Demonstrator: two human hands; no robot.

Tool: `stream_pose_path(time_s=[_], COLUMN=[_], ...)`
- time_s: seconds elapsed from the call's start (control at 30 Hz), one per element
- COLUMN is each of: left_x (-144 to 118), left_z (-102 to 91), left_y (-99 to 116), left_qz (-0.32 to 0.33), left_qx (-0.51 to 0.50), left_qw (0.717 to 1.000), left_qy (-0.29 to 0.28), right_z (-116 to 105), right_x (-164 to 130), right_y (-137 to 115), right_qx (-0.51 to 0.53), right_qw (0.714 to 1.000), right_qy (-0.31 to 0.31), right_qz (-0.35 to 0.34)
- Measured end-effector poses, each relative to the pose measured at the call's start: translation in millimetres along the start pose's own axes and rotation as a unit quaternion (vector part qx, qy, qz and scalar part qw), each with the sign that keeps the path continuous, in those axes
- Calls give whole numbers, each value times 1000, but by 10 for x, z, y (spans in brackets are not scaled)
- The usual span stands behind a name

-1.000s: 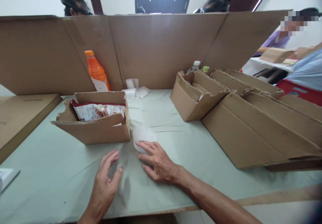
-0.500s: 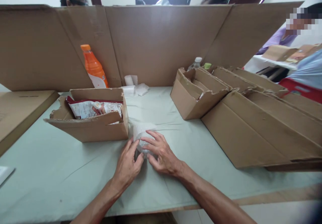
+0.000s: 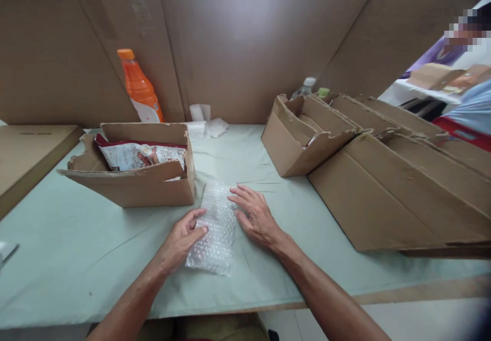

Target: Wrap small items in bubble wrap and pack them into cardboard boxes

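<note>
A sheet or pouch of clear bubble wrap (image 3: 218,233) lies lengthwise on the cloth in front of me. A faint pinkish patch shows through its lower left part; what causes it I cannot make out. My left hand (image 3: 184,236) grips the wrap's left edge, its thumb on top and most fingertips hidden. At the right edge, my right hand (image 3: 255,213) is open, fingers spread, with the fingertips at the wrap's upper right side.
To the left stands a cardboard box (image 3: 157,192) with a printed bag (image 3: 141,155) inside. An orange bottle (image 3: 141,88) is behind it. More cardboard boxes (image 3: 383,192) stand at right. White wrap pieces (image 3: 205,123) lie before the cardboard wall (image 3: 249,49). A person is at far right.
The bubble wrap, bunched under both hands before, now lies spread out flat towards me. My left hand moved left and my right hand slightly right. The view has tilted down.
</note>
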State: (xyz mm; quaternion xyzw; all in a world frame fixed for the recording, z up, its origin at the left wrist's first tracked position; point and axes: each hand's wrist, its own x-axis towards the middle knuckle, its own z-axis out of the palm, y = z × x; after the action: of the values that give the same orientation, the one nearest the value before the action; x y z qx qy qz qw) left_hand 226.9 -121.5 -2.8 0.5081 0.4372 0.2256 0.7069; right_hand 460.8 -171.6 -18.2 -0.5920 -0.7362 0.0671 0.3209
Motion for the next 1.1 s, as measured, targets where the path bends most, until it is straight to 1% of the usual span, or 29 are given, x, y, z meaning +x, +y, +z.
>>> stream_pose_path(time_s=[0.07, 0.13, 0.27, 0.33, 0.4, 0.47, 0.5, 0.57, 0.63, 0.73, 0.83, 0.9, 0.97, 1.03, 1.1], left_x=[-93, -204, -396, -447, -464, -453, -439, -397, -340, -231, -128, -78, -47, -33, -30], left_z=[-50, -92, -126, -126, -130, -142, -151, -167, -175, -157, -114, -88, -76, -80, -93], left_y=[-29, -55, -115, -144, -162, -163, -156, -126, -76, 18, 90, 107, 101, 83, 65], left_qz=[-15, -42, -73, -82, -92, -91, -88, -82, -76, -63, -54, -58, -69, -80, -89], left_qx=[3, 15, 27, 18, 7, -14, -32, -77, -126, -177, -195, -198, -198, -196, -193], left_qw=[1000, 999, 996, 995, 995, 995, 995, 993, 989, 982, 979, 978, 978, 977, 977], left_qy=[-8, -17, -32, -44, -49, -43, -40, -33, -25, -20, -17, -10, -7, -9, -9], right_z=[45, 78, 101, 99, 87, 63, 49, 27, 19, 26, 28, 21, 13, 6, 2], right_x=[-5, -11, -10, -2, 10, 22, 27, 34, 36, 34, 34, 35, 34, 31, 26], right_y=[39, 68, 83, 78, 62, 29, 6, -46, -89, -107, -70, -35, -10, 0, -6], right_qx=[-12, -18, -29, -32, -18, 22, 49, 100, 127, 134, 132, 126, 116, 103, 90], right_qw=[1000, 999, 998, 998, 999, 999, 999, 995, 991, 990, 989, 989, 990, 991, 993], right_qy=[-15, -27, -40, -34, -14, -1, -4, -25, -43, -53, -60, -49, -21, 15, 43], right_qz=[14, 27, 45, 49, 49, 34, 21, -10, -25, -4, 33, 62, 84, 84, 60])
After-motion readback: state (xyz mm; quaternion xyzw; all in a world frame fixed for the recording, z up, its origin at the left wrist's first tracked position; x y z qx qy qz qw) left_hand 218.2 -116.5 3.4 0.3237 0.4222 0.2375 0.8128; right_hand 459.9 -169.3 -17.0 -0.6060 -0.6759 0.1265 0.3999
